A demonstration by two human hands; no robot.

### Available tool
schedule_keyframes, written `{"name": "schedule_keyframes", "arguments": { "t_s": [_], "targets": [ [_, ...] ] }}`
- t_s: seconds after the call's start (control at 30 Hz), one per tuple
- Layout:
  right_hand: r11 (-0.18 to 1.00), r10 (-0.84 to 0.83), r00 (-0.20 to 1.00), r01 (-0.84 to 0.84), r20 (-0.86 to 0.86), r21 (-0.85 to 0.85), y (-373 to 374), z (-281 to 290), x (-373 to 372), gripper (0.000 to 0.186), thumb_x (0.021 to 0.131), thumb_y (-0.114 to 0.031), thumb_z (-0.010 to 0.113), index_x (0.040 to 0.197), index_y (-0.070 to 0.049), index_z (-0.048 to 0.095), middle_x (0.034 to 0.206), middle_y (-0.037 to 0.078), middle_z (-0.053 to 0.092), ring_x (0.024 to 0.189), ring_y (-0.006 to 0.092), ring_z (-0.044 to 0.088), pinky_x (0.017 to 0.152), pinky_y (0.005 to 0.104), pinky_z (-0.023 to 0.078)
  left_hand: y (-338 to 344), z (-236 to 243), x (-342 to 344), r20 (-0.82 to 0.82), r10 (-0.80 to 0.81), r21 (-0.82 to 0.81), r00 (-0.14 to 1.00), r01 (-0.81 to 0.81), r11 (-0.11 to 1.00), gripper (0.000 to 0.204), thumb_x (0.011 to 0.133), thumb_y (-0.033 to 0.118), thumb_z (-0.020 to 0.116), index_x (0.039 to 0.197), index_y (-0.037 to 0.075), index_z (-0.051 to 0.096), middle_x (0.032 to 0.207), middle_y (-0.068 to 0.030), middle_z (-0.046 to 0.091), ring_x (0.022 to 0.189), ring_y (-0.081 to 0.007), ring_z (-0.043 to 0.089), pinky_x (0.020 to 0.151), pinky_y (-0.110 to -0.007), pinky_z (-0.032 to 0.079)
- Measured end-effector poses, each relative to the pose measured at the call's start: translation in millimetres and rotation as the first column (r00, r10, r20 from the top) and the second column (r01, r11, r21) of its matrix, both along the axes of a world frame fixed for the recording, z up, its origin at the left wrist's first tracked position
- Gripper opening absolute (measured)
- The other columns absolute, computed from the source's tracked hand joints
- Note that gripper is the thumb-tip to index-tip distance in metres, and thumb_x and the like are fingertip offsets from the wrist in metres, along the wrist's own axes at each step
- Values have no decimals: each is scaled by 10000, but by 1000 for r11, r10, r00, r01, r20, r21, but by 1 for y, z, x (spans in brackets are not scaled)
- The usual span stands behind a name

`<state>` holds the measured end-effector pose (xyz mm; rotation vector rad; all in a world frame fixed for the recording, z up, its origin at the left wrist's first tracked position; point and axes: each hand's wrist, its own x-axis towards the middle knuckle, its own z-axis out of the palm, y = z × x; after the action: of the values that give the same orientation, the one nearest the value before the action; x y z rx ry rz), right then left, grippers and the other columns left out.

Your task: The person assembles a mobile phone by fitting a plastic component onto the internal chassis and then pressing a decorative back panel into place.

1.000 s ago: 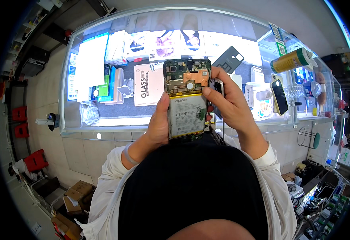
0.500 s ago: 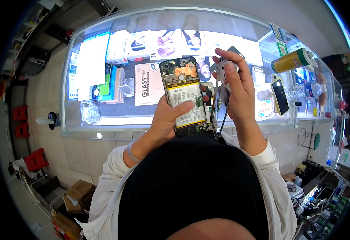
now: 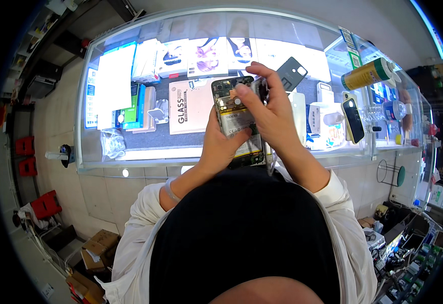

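An opened smartphone is in my left hand, its circuit board and white battery exposed. The left thumb lies across the battery while the fingers wrap the phone's left side and underside. My right hand is closed at the phone's upper right, with its thumb on the board near the copper-coloured patch. Held edge-on in that hand is a thin part, mostly hidden by the fingers. A slender metal tool sticks out below the right palm, beside the phone's lower right edge.
Under my hands stands a lit glass display counter with several boxes inside. A dark phone back cover lies beyond my right hand. To the right are a phone, a yellow can and a clear bottle.
My right hand has moved left and closed in on the phone, its thumb now on the board. The grey part it held has turned edge-on. The dark back cover shows more fully.
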<state>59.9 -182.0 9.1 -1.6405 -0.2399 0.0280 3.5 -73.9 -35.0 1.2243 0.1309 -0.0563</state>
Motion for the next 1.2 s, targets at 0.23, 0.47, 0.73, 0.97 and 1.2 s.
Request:
{"name": "schedule_keyframes", "arguments": {
  "t_s": [0.23, 0.47, 0.73, 0.97, 1.2],
  "targets": [
    [941, 5, 980, 63, 201, -331, 20, -10, -3, 571, 726, -225, 664, 1212, -54, 416, 1341, 221, 233, 1172, 295, 379, 936, 351, 336, -1, 3, -6, 103, -53, 133, 993, 39, 990, 733, 715, 18, 651, 1295, -12, 203, 1213, -108, 405, 1117, -183, 414, 944, -301, 323],
    [944, 164, 985, -140, 58, -298, 1, 6, -3, 674, 696, -248, 691, 1261, -47, 381, 1348, 259, 236, 1198, 339, 367, 945, 362, 339, 5, 1, -6, 162, -60, 239, 985, 20, 971, 596, 743, 40, 630, 1227, 25, 281, 1127, -124, 455, 1061, -180, 465, 847, -289, 411],
    [910, 130, 991, -105, 36, -401, 4, 11, -6, 631, 688, -241, 698, 1216, -20, 431, 1326, 261, 285, 1158, 367, 413, 906, 371, 381, -1, 2, -7, -231, -60, -510, 971, -68, 857, 406, 925, 243, 248, 1271, 41, 314, 1233, -100, 430, 1123, -207, 443, 957, -342, 343],
    [825, 159, 940, 40, 300, -563, 6, 0, -12, 554, 727, -192, 660, 1201, -4, 443, 1310, 269, 300, 1123, 406, 424, 889, 379, 396, 8, 8, -10, -144, -116, -494, 983, 30, 869, 405, 920, 226, 290, 1285, 52, 278, 1204, -77, 425, 1090, -167, 441, 941, -323, 336],
    [932, 154, 966, -71, 210, -355, -14, 1, -2, 373, 833, -144, 556, 1185, -42, 492, 1222, 186, 464, 1064, 250, 512, 852, 302, 417, 12, 11, -7, -87, -214, -405, 973, 162, 900, 400, 906, 157, 322, 1286, 39, 276, 1121, -78, 461, 948, -103, 501, 778, -238, 434]
  ]
}}
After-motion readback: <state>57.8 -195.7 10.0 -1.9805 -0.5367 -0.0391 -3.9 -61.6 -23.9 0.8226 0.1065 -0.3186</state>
